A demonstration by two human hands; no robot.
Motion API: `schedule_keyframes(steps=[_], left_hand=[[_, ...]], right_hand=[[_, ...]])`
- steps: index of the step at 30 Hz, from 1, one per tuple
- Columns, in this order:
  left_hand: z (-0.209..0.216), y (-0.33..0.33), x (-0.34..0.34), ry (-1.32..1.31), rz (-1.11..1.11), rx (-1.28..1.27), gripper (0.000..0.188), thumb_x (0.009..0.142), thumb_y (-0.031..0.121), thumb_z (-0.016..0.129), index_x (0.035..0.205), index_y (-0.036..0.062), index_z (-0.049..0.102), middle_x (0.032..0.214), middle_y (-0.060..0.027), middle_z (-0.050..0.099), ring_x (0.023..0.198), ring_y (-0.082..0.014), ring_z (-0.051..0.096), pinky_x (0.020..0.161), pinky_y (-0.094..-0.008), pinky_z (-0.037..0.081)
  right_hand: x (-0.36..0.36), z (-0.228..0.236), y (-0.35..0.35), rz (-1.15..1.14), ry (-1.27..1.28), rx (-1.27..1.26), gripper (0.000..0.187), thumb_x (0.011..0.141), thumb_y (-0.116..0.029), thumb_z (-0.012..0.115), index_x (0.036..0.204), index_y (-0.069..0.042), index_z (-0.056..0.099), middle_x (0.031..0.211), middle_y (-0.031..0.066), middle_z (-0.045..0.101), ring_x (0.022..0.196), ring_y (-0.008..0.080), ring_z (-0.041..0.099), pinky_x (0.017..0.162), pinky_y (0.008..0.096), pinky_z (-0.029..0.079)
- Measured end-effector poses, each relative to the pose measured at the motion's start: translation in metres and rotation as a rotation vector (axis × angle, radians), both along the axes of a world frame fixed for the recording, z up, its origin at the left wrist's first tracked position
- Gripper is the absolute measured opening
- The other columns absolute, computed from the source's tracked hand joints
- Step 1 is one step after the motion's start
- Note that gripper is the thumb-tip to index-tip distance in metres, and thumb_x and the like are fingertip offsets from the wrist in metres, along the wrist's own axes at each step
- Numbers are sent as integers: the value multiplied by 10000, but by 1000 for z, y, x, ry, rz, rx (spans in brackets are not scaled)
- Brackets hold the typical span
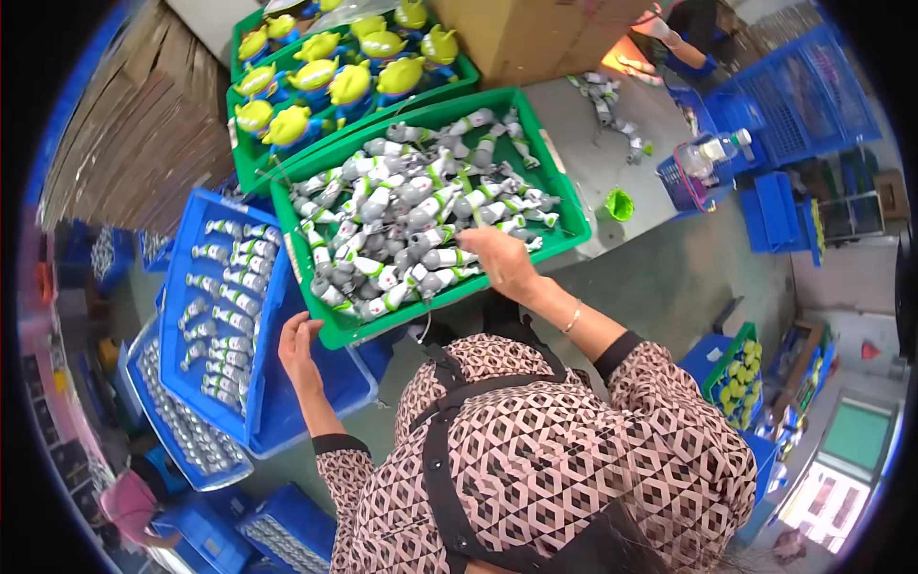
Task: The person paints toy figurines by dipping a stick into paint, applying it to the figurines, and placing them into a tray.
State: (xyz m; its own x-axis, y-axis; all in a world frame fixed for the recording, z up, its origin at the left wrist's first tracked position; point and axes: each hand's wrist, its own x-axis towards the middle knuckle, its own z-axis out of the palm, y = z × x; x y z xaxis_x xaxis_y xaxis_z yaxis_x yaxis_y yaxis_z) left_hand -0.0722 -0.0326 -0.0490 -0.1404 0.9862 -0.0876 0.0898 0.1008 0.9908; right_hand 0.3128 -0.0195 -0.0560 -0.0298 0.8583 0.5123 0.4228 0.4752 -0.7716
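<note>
A green tray in front of me holds a loose heap of small toy limbs in white and grey with bright green bands. My right hand is over the tray's near right part, against the heap. Its fingers are drawn together, and what they pinch is too small to make out. Beside the tray's near left corner is my left hand, fingers loosely bent and apart, with nothing seen in it. Left of that hand, a tilted blue tray carries similar limbs laid in rows.
Green-headed toy figures fill green trays behind. A cardboard box stands beyond, near stacked cardboard. On the grey table are more limbs, a green cup and a blue basket with bottles. Another person's hand shows at the far right.
</note>
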Motion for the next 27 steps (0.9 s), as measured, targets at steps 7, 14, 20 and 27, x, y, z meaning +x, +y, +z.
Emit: schedule_keyframes(steps=[7, 14, 20, 27], left_hand=[[-11, 28, 84, 48, -77, -8, 209, 930, 113, 547, 1089, -1, 621, 922, -102, 696, 860, -149, 642, 828, -292, 478], [-17, 11, 138, 96, 24, 3, 222, 927, 146, 565, 1083, -3, 619, 940, -84, 683, 867, -152, 634, 821, -298, 478], [-40, -22, 137, 71, 199, -11, 289, 897, 150, 589, 1101, -53, 617, 955, -121, 661, 858, -196, 638, 834, -312, 500], [-42, -1, 121, 49, 76, 53, 221, 951, 154, 550, 1106, 2, 591, 878, -98, 677, 802, -158, 654, 767, -275, 516]], right_hand=[[87, -32, 20, -182, -65, -36, 261, 805, 57, 624, 1049, -23, 576, 909, 139, 643, 799, 298, 656, 670, 364, 530], [48, -50, 107, 89, -181, 106, 348, 799, 4, 592, 1139, -56, 544, 1105, 151, 597, 1009, 311, 606, 826, 413, 505], [-21, -47, 159, 381, -616, 182, 275, 705, -44, 590, 974, -7, 548, 1002, 156, 583, 904, 341, 610, 847, 438, 483], [-24, -51, 164, 241, -733, 384, 351, 792, -76, 564, 1125, -3, 479, 1028, 138, 553, 836, 244, 610, 747, 355, 437]])
